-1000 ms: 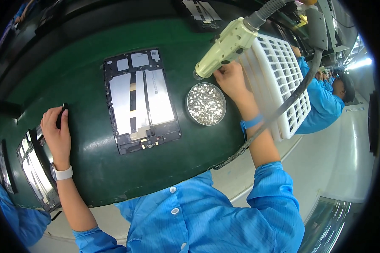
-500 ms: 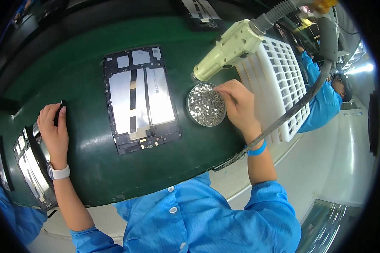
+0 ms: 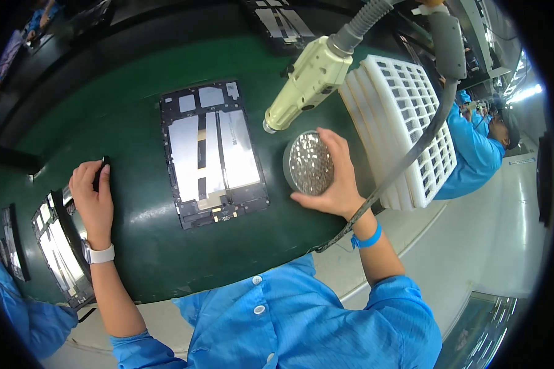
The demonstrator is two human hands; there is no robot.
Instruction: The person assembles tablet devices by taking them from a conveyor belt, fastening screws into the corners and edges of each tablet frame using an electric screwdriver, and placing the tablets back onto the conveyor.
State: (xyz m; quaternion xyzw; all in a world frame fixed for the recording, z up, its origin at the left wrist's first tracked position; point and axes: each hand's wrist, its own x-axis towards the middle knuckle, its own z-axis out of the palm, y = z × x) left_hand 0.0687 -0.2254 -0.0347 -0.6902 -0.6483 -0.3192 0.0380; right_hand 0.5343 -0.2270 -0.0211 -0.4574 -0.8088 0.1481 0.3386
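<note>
My right hand [image 3: 337, 184] is wrapped round the rim of a round clear dish [image 3: 287, 167], thumb on the near side and fingers on the far side. Small shiny metal pieces [image 3: 311, 165] fill the dish, which looks tilted. My left hand [image 3: 94, 194] is closed on a small slim black object [image 3: 101, 172] at the left of the table; its kind is mostly hidden by the fingers. Between my hands lies a tablet frame [image 3: 212, 157], black-edged with silver plates and dark flex strips. A pale green electric screwdriver [image 3: 308, 83] hangs just beyond the dish, its tip pointing down.
White foam grid trays [image 3: 406, 132] are stacked at the right, with a thick grey cable [image 3: 406, 163] crossing in front. More tablet frames lie at the left [image 3: 61, 252] and at the far side [image 3: 280, 21]. A person in blue [image 3: 474, 154] is beyond the trays. The table [image 3: 148, 258] is green.
My right hand has gone from pinching at the dish's edge to gripping its rim, and the dish now looks tilted. The whole view has shifted slightly. The left hand keeps its hold.
</note>
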